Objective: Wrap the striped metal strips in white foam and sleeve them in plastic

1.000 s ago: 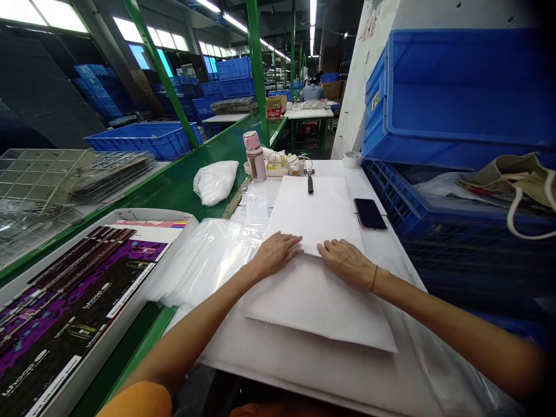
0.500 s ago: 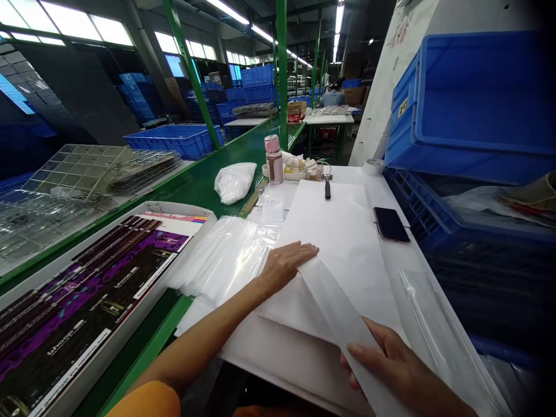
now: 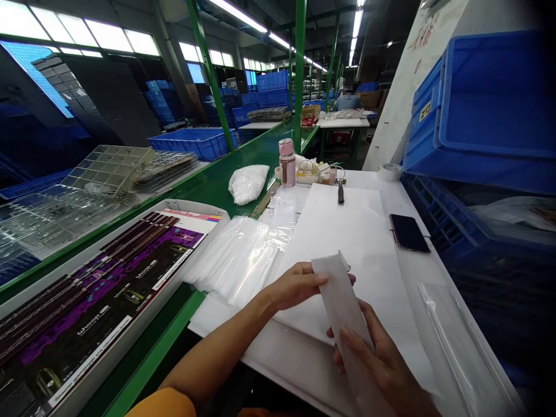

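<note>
A long, flat white sleeve [image 3: 341, 304], perhaps paper or film, slants above the worktable. Close to its far end, my left hand [image 3: 299, 285] pinches it, thumb on top and fingers behind. Lower down, my right hand [image 3: 376, 353] grips the same sleeve by its edges. The sleeve's far end stands slightly raised, and its near end runs out of view at the bottom. Beneath the hands lies a large white sheet [image 3: 347, 231]. A pile of clear plastic bags [image 3: 237, 255] rests left of my left hand.
A box of dark printed packaging [image 3: 117, 301] stands at the left. Along the right edge lie a phone [image 3: 409, 233], a tape roll [image 3: 390, 171] and a clear bag [image 3: 452, 341]. A black-handled tool [image 3: 340, 192] and pink bottle [image 3: 286, 163] are farther back. Blue crates [image 3: 495, 110] stack at the right.
My left hand has gone from lying flat at the sleeve's far end to pinching it. That end has lifted off the sheet. The view has turned slightly left.
</note>
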`<state>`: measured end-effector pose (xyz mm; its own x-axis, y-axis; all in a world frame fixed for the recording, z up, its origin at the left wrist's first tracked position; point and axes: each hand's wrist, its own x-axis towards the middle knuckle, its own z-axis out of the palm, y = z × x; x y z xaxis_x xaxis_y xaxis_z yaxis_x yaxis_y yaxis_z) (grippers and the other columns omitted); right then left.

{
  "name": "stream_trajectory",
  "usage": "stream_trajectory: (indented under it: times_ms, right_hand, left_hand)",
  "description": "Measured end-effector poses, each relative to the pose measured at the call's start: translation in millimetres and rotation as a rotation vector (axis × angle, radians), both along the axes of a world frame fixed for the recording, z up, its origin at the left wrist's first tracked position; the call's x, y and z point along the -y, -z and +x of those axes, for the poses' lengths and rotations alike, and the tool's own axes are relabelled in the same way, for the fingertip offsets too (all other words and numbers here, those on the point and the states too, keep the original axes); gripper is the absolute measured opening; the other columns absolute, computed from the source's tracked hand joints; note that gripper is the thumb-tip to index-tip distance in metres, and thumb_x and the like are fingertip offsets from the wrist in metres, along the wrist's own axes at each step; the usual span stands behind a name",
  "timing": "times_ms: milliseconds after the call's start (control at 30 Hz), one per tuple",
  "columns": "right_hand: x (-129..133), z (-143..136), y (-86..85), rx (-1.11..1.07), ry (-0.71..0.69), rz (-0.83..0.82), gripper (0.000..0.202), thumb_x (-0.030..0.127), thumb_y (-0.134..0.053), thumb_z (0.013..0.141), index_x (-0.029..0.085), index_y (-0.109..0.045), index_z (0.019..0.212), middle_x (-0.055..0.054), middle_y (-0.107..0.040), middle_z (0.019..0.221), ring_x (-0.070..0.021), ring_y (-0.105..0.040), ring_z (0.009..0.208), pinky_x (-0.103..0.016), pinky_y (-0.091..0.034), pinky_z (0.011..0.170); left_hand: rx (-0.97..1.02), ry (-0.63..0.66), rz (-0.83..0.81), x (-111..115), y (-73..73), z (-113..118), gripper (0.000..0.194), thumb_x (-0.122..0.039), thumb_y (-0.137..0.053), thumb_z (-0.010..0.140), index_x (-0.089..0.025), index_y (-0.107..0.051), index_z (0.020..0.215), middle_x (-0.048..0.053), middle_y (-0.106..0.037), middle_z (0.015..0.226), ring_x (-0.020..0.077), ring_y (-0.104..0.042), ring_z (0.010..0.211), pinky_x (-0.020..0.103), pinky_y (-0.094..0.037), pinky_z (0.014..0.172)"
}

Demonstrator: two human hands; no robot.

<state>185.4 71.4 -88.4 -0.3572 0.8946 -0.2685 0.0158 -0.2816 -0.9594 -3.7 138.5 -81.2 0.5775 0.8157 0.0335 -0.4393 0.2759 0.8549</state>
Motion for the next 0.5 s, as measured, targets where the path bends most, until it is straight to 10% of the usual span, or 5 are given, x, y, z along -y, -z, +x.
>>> stream_trajectory:
  times_ms: [133,267,400,500]
  right_hand:
    - [-6,-1,-5.6,-0.022,0.02,-0.065,0.073,0.055,-0.057,0.084,0.034,-0.019,0.143,-0.003,-0.066,0.095,-0.0187,-0.062,0.062,-0.036,-0.052,0.057]
    - [-10,7,2.5,-0.006,-0.081,-0.184,0.047,0.053,-0.056,0.086,0.024,-0.049,0.122,-0.002,-0.066,0.075,-0.0185,-0.061,0.061,-0.032,-0.052,0.061]
    - [-11,21,13.1,-0.045,-0.05,-0.199,0.035,0.053,-0.056,0.086,0.023,-0.058,0.102,-0.003,-0.065,0.078,-0.0173,-0.06,0.063,-0.03,-0.052,0.061]
    - [-11,30,16.0,-0.05,-0.004,-0.219,0.035,0.052,-0.057,0.085,0.023,-0.058,0.103,-0.004,-0.066,0.087,-0.0183,-0.061,0.066,-0.031,-0.052,0.061]
  left_hand:
    - [-0.119,-0.048,0.022,8,8.7,10,0.038,-0.046,-0.06,0.084,-0.01,-0.069,0.094,0.012,-0.068,0.086,0.0199,-0.064,0.076,0.033,-0.047,0.08]
    - [-0.344,0.045,0.204,13,4.8,2,0.046,-0.056,-0.052,0.085,-0.013,-0.067,0.08,0.008,-0.066,0.077,0.0191,-0.061,0.073,0.031,-0.046,0.075]
    - [-1.009,-0.381,0.412,12,1.4,-59,0.04,-0.057,-0.053,0.084,-0.019,-0.064,0.083,0.002,-0.065,0.085,0.0166,-0.057,0.08,0.026,-0.04,0.069]
    - [-1.637,-0.643,0.241,16,9.5,-118,0.046,-0.066,-0.063,0.071,-0.021,-0.056,0.078,0.0,-0.061,0.079,0.0181,-0.052,0.072,0.027,-0.032,0.062]
